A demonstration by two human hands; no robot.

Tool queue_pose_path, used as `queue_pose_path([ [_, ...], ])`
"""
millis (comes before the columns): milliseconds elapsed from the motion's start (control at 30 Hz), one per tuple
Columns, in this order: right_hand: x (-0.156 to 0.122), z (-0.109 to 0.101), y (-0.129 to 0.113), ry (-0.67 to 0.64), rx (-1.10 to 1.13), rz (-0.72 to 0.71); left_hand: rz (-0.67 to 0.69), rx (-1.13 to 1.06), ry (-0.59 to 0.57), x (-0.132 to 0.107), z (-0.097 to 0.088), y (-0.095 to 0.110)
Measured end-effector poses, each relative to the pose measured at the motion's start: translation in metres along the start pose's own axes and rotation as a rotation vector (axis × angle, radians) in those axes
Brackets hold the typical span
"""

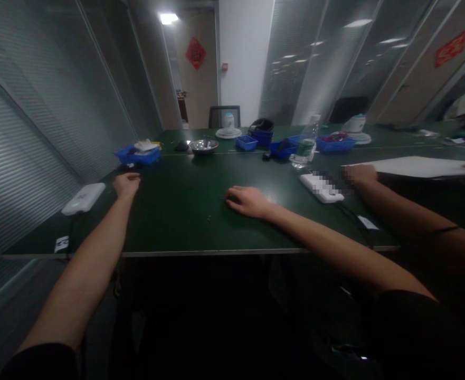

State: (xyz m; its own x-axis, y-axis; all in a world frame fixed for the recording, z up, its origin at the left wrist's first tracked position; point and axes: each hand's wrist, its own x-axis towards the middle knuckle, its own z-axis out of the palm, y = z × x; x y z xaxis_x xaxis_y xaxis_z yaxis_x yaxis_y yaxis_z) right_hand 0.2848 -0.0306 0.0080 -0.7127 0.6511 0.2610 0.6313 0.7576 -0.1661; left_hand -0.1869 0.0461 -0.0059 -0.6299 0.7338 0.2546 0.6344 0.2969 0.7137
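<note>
My left hand (126,184) is over the left part of the green table (184,227), just in front of a blue basket (139,154) with white and yellow items in it. Its fingers are drawn together; whatever they may hold is hidden. Near the table's middle rests my right hand (248,201), fingers curled in towards the thumb. A thin dark tip shows at its fingertips, too small to name. On the tabletop close by lie some tiny bits (209,218).
White boxes with cables lie left (84,199) and right (321,188). A plastic bottle (305,148), a metal bowl (203,147) and several blue baskets stand farther back. At right, another person's hand (361,173) touches a white sheet (418,166).
</note>
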Motion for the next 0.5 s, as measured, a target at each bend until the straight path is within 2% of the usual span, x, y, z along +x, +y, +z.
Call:
queue_pose_path([
  [200, 0.0, -0.002, -0.001, -0.013, 0.006, 0.009, -0.082, 0.037, -0.013, 0.004, -0.002, -0.002],
  [333, 0.0, -0.001, 0.0, -0.005, -0.005, 0.003, -0.072, 0.08, -0.029, 0.003, -0.004, 0.001],
  [433, 0.0, 0.0, 0.002, 0.012, 0.002, -0.004, 0.05, 0.102, -0.116, -0.006, 0.0, 0.01],
  [500, -0.001, 0.001, 0.002, 0.015, 0.014, -0.003, 0.233, 0.093, -0.241, -0.018, 0.008, 0.021],
])
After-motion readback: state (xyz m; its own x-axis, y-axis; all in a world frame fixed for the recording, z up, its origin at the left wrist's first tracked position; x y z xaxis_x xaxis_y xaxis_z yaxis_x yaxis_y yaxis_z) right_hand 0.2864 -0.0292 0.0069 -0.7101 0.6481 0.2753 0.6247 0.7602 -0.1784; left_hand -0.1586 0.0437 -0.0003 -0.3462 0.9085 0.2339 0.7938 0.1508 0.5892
